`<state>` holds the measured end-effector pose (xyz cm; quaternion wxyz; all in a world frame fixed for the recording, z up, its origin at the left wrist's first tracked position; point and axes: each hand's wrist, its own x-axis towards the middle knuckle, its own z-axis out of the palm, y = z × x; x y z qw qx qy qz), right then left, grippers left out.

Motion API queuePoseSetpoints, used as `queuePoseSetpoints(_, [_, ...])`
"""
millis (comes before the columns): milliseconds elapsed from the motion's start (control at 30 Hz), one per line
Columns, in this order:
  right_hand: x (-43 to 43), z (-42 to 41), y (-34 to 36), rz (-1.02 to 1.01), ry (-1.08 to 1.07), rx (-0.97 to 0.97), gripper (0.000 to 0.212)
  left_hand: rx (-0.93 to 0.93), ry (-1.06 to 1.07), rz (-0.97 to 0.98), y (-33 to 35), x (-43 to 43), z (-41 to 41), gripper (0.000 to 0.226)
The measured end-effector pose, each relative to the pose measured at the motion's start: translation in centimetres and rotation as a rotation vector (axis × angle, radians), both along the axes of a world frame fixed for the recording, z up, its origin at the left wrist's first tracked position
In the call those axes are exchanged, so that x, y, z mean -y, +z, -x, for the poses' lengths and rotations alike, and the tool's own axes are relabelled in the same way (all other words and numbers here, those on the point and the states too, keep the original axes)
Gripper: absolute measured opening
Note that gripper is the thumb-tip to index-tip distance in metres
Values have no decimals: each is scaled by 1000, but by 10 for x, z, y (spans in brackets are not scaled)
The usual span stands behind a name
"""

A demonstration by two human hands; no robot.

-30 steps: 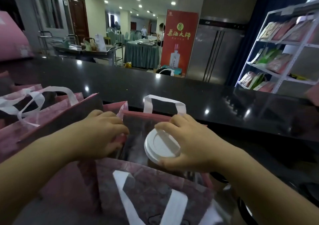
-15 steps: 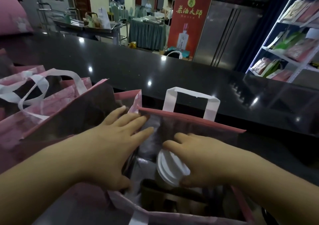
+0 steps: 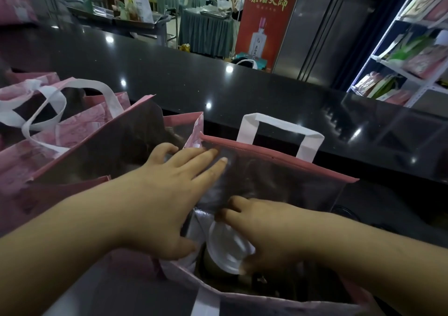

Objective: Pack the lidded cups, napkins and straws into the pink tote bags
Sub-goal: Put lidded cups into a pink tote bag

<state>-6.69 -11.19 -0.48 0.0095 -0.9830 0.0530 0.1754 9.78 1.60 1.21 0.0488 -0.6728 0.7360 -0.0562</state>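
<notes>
Across the middle, a glossy black bench, dotted with bright reflections of lamps. Beyond its far edge, a red banner with yellow characters, just left of a tall steel cabinet. To the right, past a dark curtain, a white shelf rack loaded with coloured packets. Farther back, a table skirted in grey-green cloth, a metal trolley with bottles on top, pale chairs, two persons standing.
</notes>
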Motion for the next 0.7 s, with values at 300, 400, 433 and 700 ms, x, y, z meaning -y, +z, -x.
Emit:
queuePoseSetpoints(300, [-9, -3, 0, 7, 31, -60, 78, -46, 37, 9, 2, -3, 0, 99])
queuePoseSetpoints(400, [-10, -5, -3, 39, 59, -40, 77, -69, 31, 31, 2, -4, 1, 98])
queuePoseSetpoints(433, [-9, -6, -4, 61, 63, -31, 78, -80, 31, 37, 2, -4, 1, 98])
queuePoseSetpoints(700, [-5, -13, -14, 106, 54, -65, 84, -134, 23, 80, 1, -4, 0, 96])
